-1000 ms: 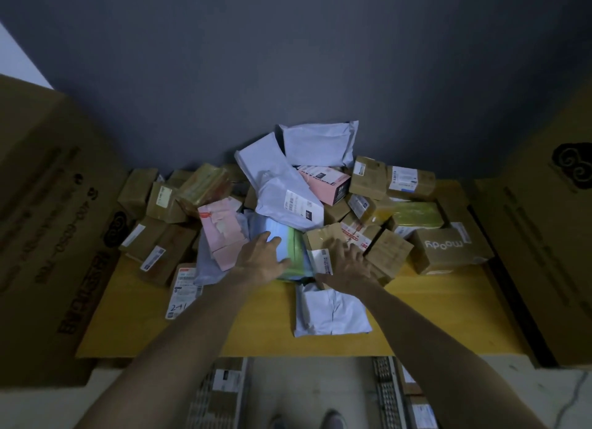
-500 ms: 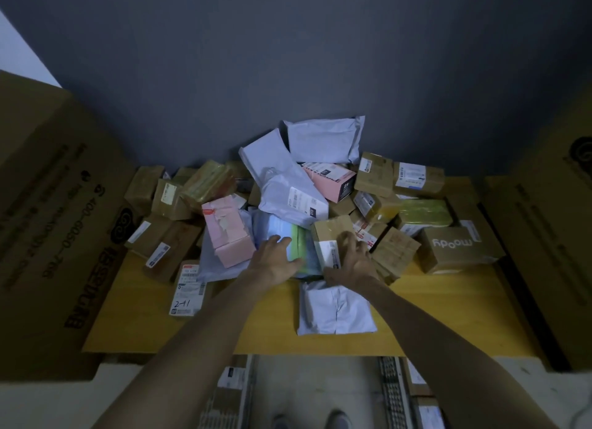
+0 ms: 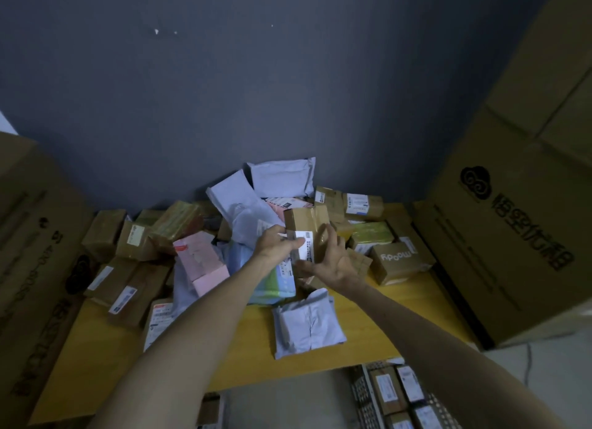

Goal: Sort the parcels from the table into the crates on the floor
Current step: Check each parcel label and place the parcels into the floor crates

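Yellow table (image 3: 256, 345) in front of me, a heap of parcels (image 3: 238, 201) piled on it, and a mesh crate (image 3: 361, 393) on the floor below. I'm holding a brown cardboard parcel (image 3: 307, 222) just above the heap. My left hand (image 3: 277, 244) grips its left edge and my right hand (image 3: 333, 262) clasps its right side.

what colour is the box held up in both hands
The box is brown cardboard with a white printed label, best seen in the head view.
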